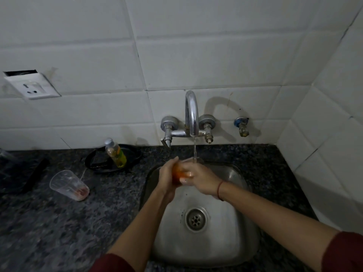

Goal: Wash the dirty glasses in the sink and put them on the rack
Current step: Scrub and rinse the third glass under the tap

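Note:
Over the steel sink (231, 193) both my hands hold a clear glass (179, 173) with orange-red residue inside. My left hand (169, 173) wraps its left side and my right hand (198, 178) grips its right side. Water runs from the chrome tap (191, 112) onto the glass rim. A second dirty clear glass (67, 184), with reddish dregs at its bottom, lies tilted on the dark granite counter (59, 222) to the left of the sink.
A small bottle of yellow-green liquid (115, 153) stands on a black plate (129, 156) behind the sink's left corner. Dark objects (21, 173) lie at the far left. A wall socket (33, 86) and white tiles are behind.

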